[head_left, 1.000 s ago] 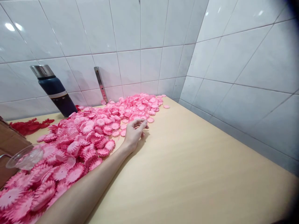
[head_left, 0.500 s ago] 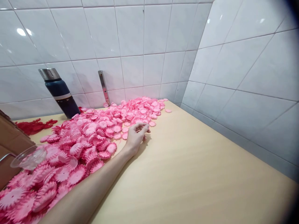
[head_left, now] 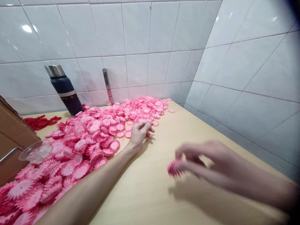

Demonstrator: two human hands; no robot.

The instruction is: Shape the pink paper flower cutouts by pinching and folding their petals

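Note:
My right hand (head_left: pixel 211 164), a little smeared by motion, is over the table at the right. Its thumb and index finger pinch a small pink scalloped flower piece (head_left: pixel 175 168) with darker fringed edges. My left hand (head_left: pixel 140 134) rests on the tabletop at the right edge of a large pile of pink flower pieces (head_left: pixel 93 128). Its fingers are loosely bent and apart, and nothing shows in them. The pile runs from the lower left to the back of the table, many pieces being round, cupped and notched at the rim.
A dark blue bottle (head_left: pixel 67 93) with a steel cap stands behind the pile, near a tiled wall (head_left: pixel 136 31). Red pieces (head_left: pixel 39 122) lie left of it. A clear plastic cup (head_left: pixel 38 153) and a cardboard box (head_left: pixel 14 137) are at the left. A metal strip (head_left: pixel 107 82) leans on the wall.
My right hand has come into view from the right, holding a pink flower piece. The left hand stays in place, its fingers slightly more spread. The view has shifted a little.

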